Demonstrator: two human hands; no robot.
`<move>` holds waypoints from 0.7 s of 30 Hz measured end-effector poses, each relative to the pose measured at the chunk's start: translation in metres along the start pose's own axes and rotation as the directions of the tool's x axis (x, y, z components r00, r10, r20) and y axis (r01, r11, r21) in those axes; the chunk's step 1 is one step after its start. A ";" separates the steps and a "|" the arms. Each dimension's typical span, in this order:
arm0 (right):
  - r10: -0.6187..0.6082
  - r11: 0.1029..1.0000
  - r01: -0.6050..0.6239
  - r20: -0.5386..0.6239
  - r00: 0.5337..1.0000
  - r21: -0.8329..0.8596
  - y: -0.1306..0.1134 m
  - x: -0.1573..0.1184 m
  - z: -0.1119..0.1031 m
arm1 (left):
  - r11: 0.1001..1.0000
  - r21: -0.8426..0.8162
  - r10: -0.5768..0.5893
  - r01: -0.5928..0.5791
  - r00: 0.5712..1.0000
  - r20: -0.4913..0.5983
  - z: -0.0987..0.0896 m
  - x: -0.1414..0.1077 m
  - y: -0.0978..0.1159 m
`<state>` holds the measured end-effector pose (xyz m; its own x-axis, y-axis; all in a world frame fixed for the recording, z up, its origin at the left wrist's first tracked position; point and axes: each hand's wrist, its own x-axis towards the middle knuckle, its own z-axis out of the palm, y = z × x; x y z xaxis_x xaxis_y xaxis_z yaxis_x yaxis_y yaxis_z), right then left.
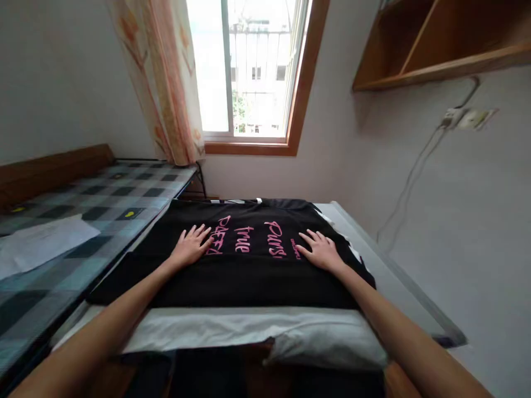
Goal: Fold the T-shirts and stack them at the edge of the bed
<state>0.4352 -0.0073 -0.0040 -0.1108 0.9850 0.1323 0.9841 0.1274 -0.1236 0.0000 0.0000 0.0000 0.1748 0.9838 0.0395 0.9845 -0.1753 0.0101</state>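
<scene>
A black T-shirt [253, 282] with pink lettering lies spread sideways over a table in front of me. My left hand [191, 245] rests flat on its left part, fingers apart and touching the edge of the pink letters. On the right part, beside the small pink print, my right hand [321, 250] also lies flat with spread fingers. Neither hand grips anything. Under the shirt, a white cloth [249, 329] shows along the table's near edge and hangs down in front.
To the left stands a bed [124, 190] with a checked cover and a white sheet of paper [50, 243] on it. A curtain [166, 83] hangs by the window [257, 83]. A wooden shelf [448, 61] and a socket with cables [452, 118] are on the right wall.
</scene>
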 end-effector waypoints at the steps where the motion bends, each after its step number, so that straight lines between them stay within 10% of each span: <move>1: -0.001 1.000 0.001 -0.015 1.000 -0.023 0.000 0.006 -0.005 | 1.000 -0.004 0.000 0.000 1.000 -0.003 0.000 0.001 0.001; 7: 0.074 0.946 -0.054 -0.049 0.996 0.321 0.009 0.072 -0.030 | 0.999 -0.030 -0.013 0.013 1.000 -0.020 0.004 0.004 0.000; 13: 0.384 0.385 -0.326 0.171 0.907 0.863 0.014 0.141 -0.034 | 0.998 -0.057 -0.010 0.008 0.999 -0.048 0.008 0.005 -0.002; 21: 0.476 0.128 -0.356 0.258 0.841 0.925 0.023 0.171 -0.020 | 0.997 -0.078 -0.007 0.001 0.997 -0.071 0.010 0.005 -0.002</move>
<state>0.4412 0.1614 0.0351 0.3390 0.9190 -0.2012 0.0376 -0.2269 -0.9732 -0.0012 0.0054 -0.0098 0.1663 0.9799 0.1101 0.9804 -0.1763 0.0882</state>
